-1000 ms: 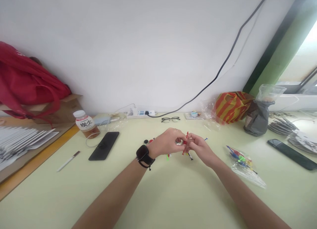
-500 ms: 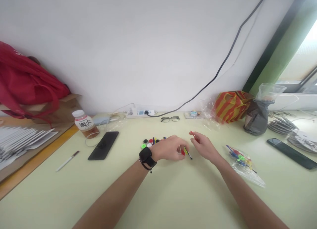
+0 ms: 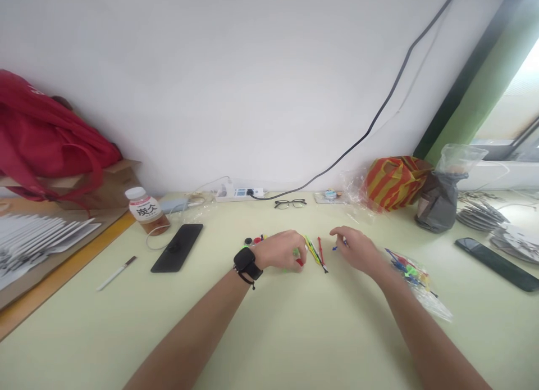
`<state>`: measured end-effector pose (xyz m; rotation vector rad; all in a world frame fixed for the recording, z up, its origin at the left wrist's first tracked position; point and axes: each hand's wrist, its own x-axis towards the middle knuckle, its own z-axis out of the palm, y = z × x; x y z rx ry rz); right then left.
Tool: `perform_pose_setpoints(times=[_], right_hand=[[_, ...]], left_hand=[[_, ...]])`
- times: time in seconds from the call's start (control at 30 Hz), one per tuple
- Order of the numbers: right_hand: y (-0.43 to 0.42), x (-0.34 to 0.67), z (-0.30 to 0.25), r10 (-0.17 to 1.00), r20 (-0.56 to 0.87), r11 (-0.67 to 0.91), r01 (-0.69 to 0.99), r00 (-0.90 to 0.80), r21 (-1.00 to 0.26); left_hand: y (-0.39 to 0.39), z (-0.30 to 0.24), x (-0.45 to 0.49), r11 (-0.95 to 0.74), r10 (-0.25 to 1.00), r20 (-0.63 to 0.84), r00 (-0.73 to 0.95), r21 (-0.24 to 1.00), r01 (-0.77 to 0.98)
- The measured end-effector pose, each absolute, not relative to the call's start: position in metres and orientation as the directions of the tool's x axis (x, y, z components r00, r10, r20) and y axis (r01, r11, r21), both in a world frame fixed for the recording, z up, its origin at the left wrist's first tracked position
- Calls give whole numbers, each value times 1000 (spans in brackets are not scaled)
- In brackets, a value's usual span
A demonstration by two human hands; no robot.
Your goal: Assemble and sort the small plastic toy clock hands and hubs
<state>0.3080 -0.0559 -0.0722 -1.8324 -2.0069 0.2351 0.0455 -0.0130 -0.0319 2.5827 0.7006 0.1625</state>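
My left hand (image 3: 284, 250), with a black watch (image 3: 246, 262) on its wrist, is curled low over the table. A small red piece (image 3: 300, 262) shows at its thumb, and bits of green show under the fingers. Just right of it lie thin plastic sticks (image 3: 311, 249) in yellow, green and white with dark ends, next to a red stick (image 3: 320, 245). My right hand (image 3: 357, 252) is farther right, its fingers bent together around a small blue plastic piece (image 3: 336, 248), partly hidden by them. Round black and red discs (image 3: 257, 241) sit behind my left wrist.
Right of my right forearm lies a clear bag of coloured pieces (image 3: 410, 272). A dark phone (image 3: 177, 248), a bottle (image 3: 147, 211) and a pen (image 3: 117, 273) are at left. Glasses (image 3: 290, 203) and a power strip (image 3: 240, 195) stand along the wall. Another dark phone (image 3: 497, 263) lies far right.
The red stick that my right hand held now lies beside the other sticks. My right hand has shifted right and has a blue piece at its fingers. My left hand moved slightly left, uncovering the sticks.
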Motion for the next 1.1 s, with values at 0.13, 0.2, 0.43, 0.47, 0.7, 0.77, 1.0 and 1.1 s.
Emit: perform_pose_setpoints(times=[0.13, 0.2, 0.43, 0.47, 0.7, 0.77, 1.0, 1.1], right_hand=[[-53, 338, -72, 991, 102, 116, 922, -84, -369], [-52, 345, -72, 993, 60, 113, 921, -98, -372], [-50, 344, -78, 993, 69, 114, 897, -93, -427], [-50, 344, -80, 994, 77, 107, 893, -81, -437], [-46, 334, -81, 980, 184, 149, 886, -74, -438], [-47, 325, -73, 961, 276, 182, 812, -26, -554], [-66, 270, -55, 959, 282, 281, 164, -22, -946], [-70, 256, -57, 967, 249, 252, 64, -57, -966]], left_hand=[[-10, -29, 41, -741, 547, -13, 837, 458, 491], [-9, -29, 39, -731, 563, -6, 826, 463, 502], [-10, -25, 36, -685, 623, 4, 782, 485, 543], [-10, -25, 37, -680, 633, 7, 774, 483, 552], [-8, -25, 36, -711, 638, 122, 760, 474, 520], [-8, -20, 36, -697, 656, 203, 727, 531, 481], [-23, -4, 47, -653, 657, 365, 659, 714, 255], [-27, -8, 53, -661, 631, 379, 677, 719, 214]])
